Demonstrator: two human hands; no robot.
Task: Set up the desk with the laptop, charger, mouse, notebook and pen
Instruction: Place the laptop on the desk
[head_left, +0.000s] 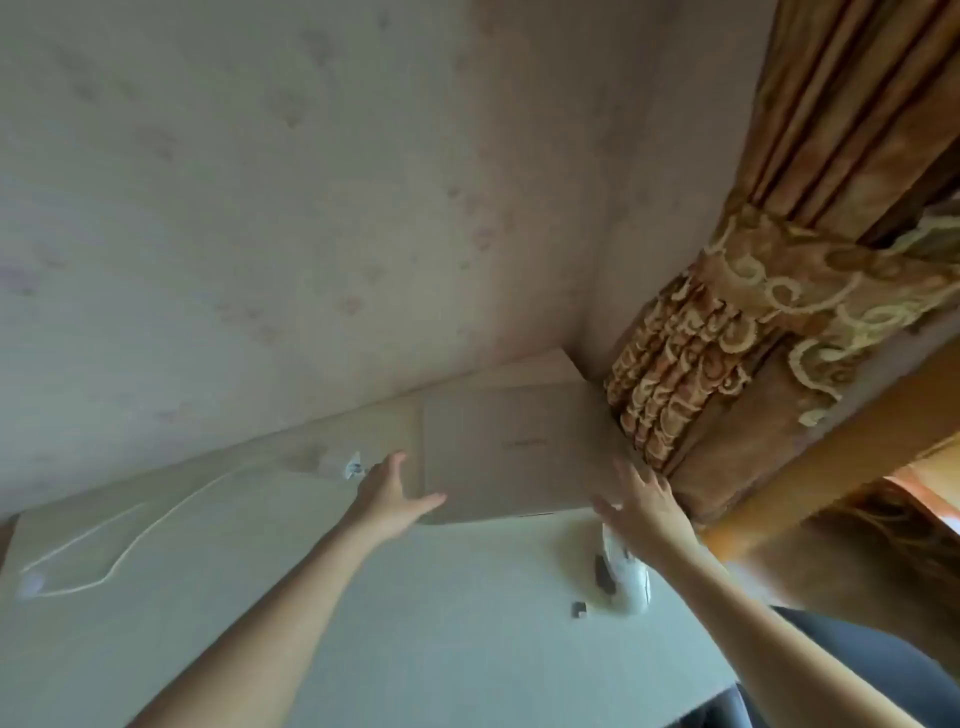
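Leaning laptop on desk against wall, beside curtain.

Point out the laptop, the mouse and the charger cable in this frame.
laptop (511, 457): head view, middle of the closed lid.
mouse (635, 584): head view, white top shell, below the right forearm.
charger cable (150, 525): head view, white cord lying on the desk.

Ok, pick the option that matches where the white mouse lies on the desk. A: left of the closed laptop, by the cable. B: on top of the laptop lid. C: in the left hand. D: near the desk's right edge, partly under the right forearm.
D: the white mouse lies on the desk partly under the right forearm, nearer the camera than the closed laptop.
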